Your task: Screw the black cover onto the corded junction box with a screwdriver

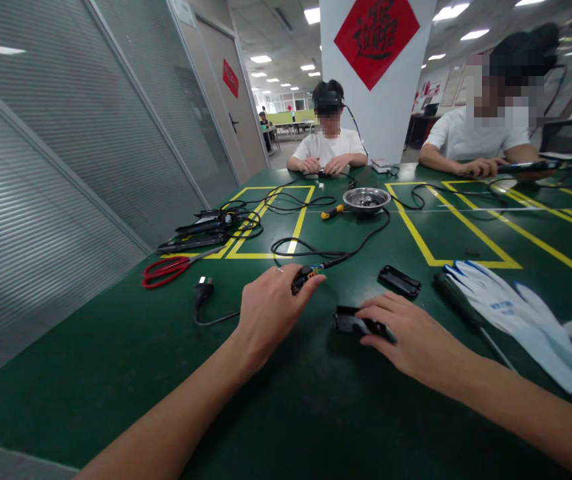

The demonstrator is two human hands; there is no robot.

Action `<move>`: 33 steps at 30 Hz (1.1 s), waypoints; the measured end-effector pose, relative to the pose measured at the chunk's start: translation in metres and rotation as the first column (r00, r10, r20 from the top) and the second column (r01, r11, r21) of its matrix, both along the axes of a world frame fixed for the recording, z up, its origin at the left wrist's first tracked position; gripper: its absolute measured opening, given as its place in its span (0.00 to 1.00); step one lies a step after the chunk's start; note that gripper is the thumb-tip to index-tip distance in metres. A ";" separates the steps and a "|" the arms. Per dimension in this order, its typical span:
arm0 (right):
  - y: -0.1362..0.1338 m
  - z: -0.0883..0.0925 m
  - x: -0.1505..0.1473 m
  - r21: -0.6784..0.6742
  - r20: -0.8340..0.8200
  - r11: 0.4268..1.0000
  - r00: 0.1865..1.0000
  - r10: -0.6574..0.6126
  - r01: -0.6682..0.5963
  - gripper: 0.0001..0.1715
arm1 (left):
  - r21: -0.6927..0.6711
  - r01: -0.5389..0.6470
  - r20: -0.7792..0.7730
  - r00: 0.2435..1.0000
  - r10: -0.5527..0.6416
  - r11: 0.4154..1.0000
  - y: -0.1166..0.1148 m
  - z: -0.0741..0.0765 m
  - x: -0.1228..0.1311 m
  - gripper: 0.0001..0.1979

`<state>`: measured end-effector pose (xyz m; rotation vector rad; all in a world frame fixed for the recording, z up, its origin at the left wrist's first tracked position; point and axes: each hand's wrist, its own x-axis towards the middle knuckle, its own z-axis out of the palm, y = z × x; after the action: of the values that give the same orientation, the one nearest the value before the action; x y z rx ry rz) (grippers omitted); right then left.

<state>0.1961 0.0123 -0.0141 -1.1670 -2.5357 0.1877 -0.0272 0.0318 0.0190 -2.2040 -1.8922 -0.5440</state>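
My left hand [271, 303] is closed on a small black and orange wired part [306, 277], whose black cable [339, 257] runs back across the table. My right hand [399, 327] grips a black plastic casing half [349, 320] by its right end, low over the green table. Just beyond that hand lies a second black casing half [399, 282], its hollow side up. Left of my left hand is a black power plug [204, 289] with a cord leading under the wrist.
Red-handled scissors [166, 272] and a pile of black parts [201, 230] lie at left. A metal bowl [366, 199] stands beyond, beside a yellow-black tool [333, 212]. White gloves [506, 307] and a screwdriver [459, 300] lie at right. Two people sit across the table.
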 end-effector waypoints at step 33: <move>-0.029 -0.030 0.046 0.035 0.044 0.999 0.999 -0.022 0.020 0.22 | -0.405 0.649 0.103 0.733 -0.673 0.644 -0.032 -0.018 0.029 0.19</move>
<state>0.2419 -0.0166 -0.0438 -1.1967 -2.5530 0.1137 0.0021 -0.0002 0.0015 -3.1737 -1.1712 -0.1495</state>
